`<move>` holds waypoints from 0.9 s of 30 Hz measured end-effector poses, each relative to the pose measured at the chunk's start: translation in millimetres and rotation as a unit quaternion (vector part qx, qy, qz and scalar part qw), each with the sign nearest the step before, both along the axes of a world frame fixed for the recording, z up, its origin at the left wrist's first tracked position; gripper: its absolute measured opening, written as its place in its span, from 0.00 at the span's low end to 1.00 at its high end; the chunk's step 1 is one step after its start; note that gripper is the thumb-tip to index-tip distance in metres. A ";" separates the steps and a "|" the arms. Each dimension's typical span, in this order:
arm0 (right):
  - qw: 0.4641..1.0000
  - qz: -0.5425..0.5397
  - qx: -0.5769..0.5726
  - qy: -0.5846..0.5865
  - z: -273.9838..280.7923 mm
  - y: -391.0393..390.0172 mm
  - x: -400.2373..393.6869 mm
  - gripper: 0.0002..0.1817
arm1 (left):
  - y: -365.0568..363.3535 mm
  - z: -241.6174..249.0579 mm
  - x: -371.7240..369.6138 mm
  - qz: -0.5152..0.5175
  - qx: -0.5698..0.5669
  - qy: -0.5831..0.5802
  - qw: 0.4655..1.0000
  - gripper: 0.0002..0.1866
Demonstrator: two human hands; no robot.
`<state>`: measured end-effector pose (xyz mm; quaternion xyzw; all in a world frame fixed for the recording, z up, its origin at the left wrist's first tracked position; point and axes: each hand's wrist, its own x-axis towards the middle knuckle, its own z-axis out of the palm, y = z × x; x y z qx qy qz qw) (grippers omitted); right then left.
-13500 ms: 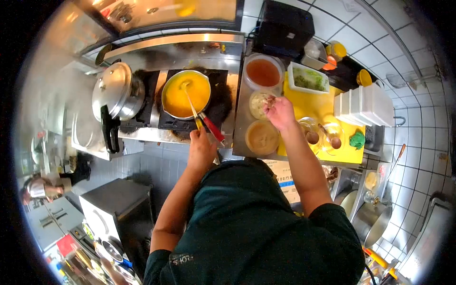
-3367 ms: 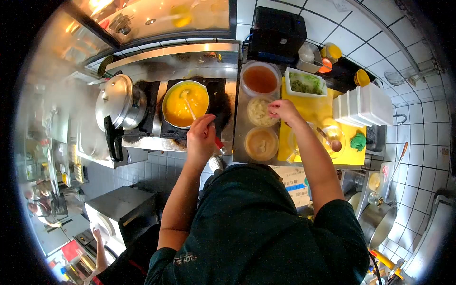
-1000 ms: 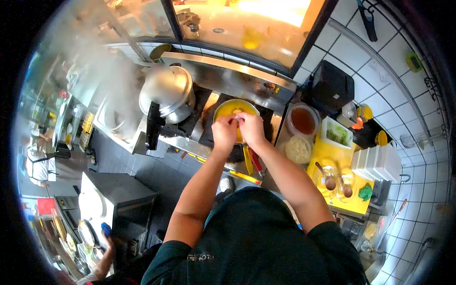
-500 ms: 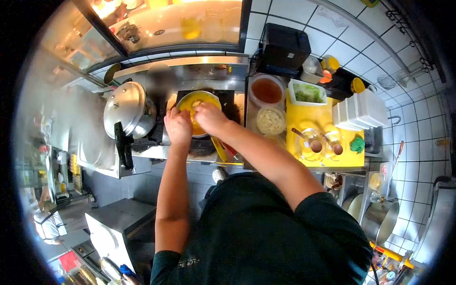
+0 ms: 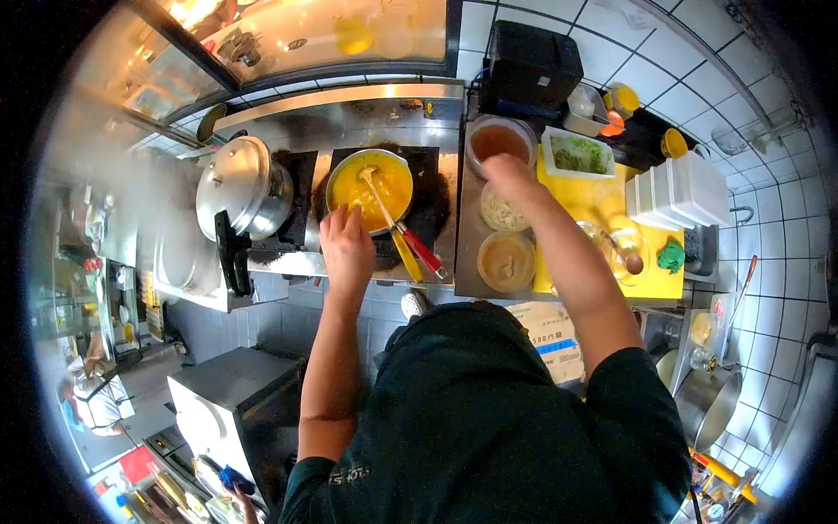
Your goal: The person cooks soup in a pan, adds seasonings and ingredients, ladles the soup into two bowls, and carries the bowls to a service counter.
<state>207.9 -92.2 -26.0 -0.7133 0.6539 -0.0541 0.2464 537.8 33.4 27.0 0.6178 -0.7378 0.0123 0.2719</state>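
Note:
A round pan (image 5: 353, 160) with a yellow handle sits on the stove, holding yellow liquid. A long spoon (image 5: 422, 251) with a red handle rests in it, its head in the liquid. At the pan's near left rim is my left hand (image 5: 347, 251), fingers curled together; whatever they hold, if anything, is too small to make out. My right hand (image 5: 511, 177) reaches over the tubs on the right, between a tub of reddish-brown liquid (image 5: 500, 140) and a tub of pale shreds (image 5: 502, 210). Its fingers are blurred and partly hidden.
A large lidded pressure cooker (image 5: 244, 188) stands left of the pan, its black handle (image 5: 231, 253) jutting forward. A tan-filled tub (image 5: 505, 261) sits nearest me. The yellow board (image 5: 546, 271) bears a box of greens (image 5: 578, 155), white containers (image 5: 676, 196) and glass bowls (image 5: 627, 253).
My right hand has left the pan and moved right to the tubs. My left hand has drawn slightly back to the rim. The spoon in the pan now shows.

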 end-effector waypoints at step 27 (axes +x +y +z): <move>0.902 -0.150 0.169 -0.367 -22.6 49.7 -87.4 0.09 | 22.1 11.0 -41.1 -0.053 -0.032 0.159 0.985 0.15</move>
